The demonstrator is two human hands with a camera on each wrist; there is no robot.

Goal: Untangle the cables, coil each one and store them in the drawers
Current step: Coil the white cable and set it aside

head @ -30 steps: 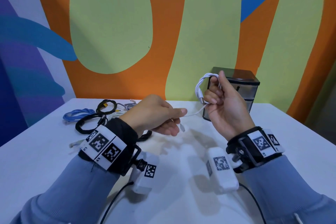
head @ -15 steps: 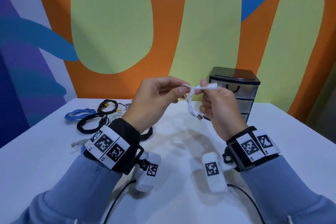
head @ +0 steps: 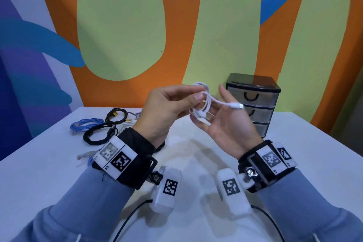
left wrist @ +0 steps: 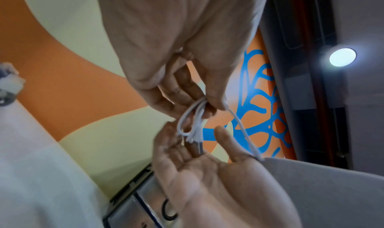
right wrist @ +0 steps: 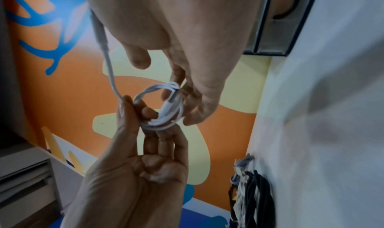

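A thin white cable (head: 205,102) wound into a small coil (right wrist: 164,106) is held up over the table, in front of the drawers. My left hand (head: 198,97) pinches the coil between thumb and fingers (left wrist: 216,103). My right hand (head: 211,110) lies palm up just under the coil, its fingers relaxed and touching the loops (right wrist: 182,92). The cable's loose end with its plug (head: 238,106) lies across my right hand by the thumb and sticks out to the right. The small black-framed drawer unit (head: 253,82) stands behind my right hand with all three drawers closed.
A pile of other cables lies at the back left of the white table (head: 49,173): a blue one (head: 86,124), black coils (head: 96,136) and pale ones. A painted wall stands just behind the table. The pile also shows in the right wrist view (right wrist: 251,192).
The coil has passed from my right hand's grip to my left hand's pinch. My right hand has opened and turned palm up, and the loose end now lies across it.
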